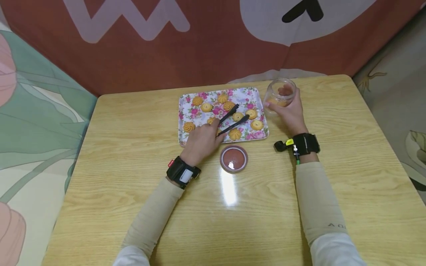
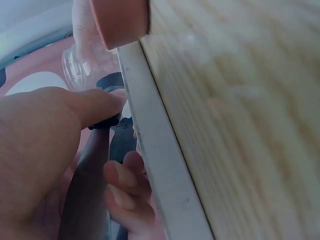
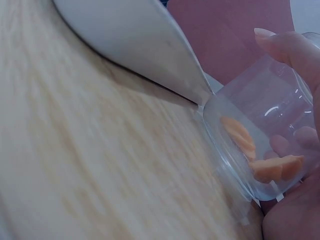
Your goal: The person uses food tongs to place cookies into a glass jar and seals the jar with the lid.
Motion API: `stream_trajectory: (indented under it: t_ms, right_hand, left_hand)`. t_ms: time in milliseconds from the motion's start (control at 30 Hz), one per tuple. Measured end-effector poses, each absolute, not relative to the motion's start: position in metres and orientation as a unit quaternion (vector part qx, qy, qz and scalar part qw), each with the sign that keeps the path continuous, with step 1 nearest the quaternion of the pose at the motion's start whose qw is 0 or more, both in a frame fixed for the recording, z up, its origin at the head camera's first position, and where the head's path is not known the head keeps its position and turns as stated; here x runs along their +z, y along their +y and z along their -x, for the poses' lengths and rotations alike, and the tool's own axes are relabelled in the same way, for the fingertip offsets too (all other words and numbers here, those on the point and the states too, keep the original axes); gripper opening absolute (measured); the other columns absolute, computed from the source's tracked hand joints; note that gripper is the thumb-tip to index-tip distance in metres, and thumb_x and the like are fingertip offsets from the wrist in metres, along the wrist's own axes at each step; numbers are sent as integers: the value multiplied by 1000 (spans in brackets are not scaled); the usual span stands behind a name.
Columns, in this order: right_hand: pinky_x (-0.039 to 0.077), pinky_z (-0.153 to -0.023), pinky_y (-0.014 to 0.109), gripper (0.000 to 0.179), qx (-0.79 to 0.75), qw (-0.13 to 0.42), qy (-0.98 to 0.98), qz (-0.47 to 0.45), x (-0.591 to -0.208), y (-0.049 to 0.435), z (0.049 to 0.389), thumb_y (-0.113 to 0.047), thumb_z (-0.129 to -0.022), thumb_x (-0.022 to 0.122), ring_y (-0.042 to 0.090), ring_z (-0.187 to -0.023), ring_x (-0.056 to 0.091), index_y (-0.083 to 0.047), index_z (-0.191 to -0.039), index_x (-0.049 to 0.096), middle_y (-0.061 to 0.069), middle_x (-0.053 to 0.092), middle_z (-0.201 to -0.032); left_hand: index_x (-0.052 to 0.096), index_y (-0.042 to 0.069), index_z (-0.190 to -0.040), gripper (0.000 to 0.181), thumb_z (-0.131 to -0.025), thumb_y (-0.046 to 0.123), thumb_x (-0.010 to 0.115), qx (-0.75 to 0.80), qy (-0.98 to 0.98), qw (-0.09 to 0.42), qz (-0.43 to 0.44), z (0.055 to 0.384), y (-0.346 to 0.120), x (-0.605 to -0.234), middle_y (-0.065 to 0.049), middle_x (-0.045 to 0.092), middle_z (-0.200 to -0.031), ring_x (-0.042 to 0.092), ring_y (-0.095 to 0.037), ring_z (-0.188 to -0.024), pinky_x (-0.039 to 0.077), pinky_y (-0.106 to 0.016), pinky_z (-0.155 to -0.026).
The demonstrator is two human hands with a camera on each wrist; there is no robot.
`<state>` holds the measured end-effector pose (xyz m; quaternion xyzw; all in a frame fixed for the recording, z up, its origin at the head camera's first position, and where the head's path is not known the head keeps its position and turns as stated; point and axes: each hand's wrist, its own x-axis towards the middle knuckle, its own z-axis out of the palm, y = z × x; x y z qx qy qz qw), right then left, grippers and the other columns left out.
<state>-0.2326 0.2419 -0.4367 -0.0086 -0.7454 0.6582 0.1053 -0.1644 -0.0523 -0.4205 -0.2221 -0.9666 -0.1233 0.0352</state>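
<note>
My left hand (image 1: 203,142) grips black tongs (image 1: 234,125) over a flowered tray (image 1: 184,111). The two arms of the tongs are spread, with a swirled cookie (image 1: 237,116) seen between their tips; whether they touch it I cannot tell. Several more golden cookies (image 1: 189,127) lie on the tray, some partly hidden by the hand. Beside the tray's right end, my right hand (image 1: 290,112) holds a clear jar (image 1: 280,88) with no lid on. In the right wrist view the jar (image 3: 260,100) stands on the table, and two cookies (image 3: 276,168) show at its bottom.
A round reddish lid (image 1: 234,159) lies on the wooden table (image 1: 199,221) just in front of the tray. Behind the table's back edge hangs a red-brown printed cloth (image 1: 213,48). Patterned cloth (image 1: 43,111) also hangs on the left.
</note>
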Motion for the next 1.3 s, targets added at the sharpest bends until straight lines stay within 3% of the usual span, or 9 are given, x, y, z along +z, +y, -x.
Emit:
stream_trajectory:
  t_ms: [233,633,967,1300]
  right_hand:
    - [32,-98,27,80,659,105,-744,13,-439,242,233,-11,-70,84,21,-120,38,-16,-134,35,11,42,-132]
    - [29,-102,34,80,660,109,-743,8,-437,242,233,-12,-69,84,21,-120,38,-14,-133,36,11,43,-131]
    - [32,-97,25,78,664,108,-740,10,-435,240,229,-9,-71,83,23,-121,37,-14,-133,36,13,42,-132]
    - [32,-98,27,79,657,104,-746,9,-437,243,233,-10,-71,82,22,-120,38,-13,-134,35,13,41,-133]
  left_hand:
    - [52,9,-106,31,-96,39,52,-99,-962,64,246,164,-54,-421,-1,50,-62,48,-15,-48,38,-32,-33]
    - [52,8,-107,31,-96,38,51,-97,-963,62,245,164,-57,-421,-1,50,-64,48,-17,-48,39,-33,-35]
    - [50,7,-116,36,-96,38,52,-82,-965,66,240,165,-59,-419,-1,50,-66,48,-16,-48,40,-33,-35]
    - [51,9,-117,37,-96,39,51,-101,-963,86,235,164,-54,-412,-2,52,-68,48,-16,-48,39,-35,-36]
